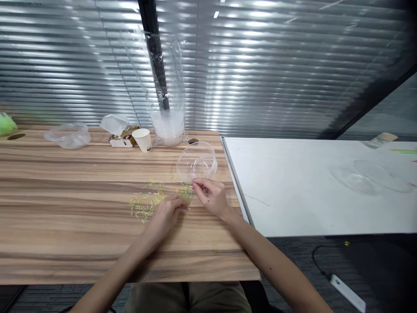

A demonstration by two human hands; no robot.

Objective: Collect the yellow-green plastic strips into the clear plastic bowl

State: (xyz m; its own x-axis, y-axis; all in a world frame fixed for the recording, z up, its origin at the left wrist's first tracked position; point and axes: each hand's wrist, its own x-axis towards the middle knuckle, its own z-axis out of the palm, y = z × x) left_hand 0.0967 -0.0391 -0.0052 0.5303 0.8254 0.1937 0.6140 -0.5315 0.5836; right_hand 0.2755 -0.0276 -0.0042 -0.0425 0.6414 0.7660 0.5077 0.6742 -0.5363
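Observation:
A loose scatter of small yellow, green and pale stick-like pieces lies on the wooden table. My left hand rests at the right part of the scatter, its fingers curled down among the pieces; what they pinch is hidden. My right hand is just right of the pieces, thumb and forefinger pressed together at the near rim of a clear plastic bowl. Whether those fingertips hold a tiny piece or the rim itself is too small to make out. The bowl stands near the table's right edge.
Along the back stand another clear bowl, a tissue box, a paper cup and a plastic bag with stacked bowls. A white table adjoins on the right, with clear lids on it. Blinds hang behind.

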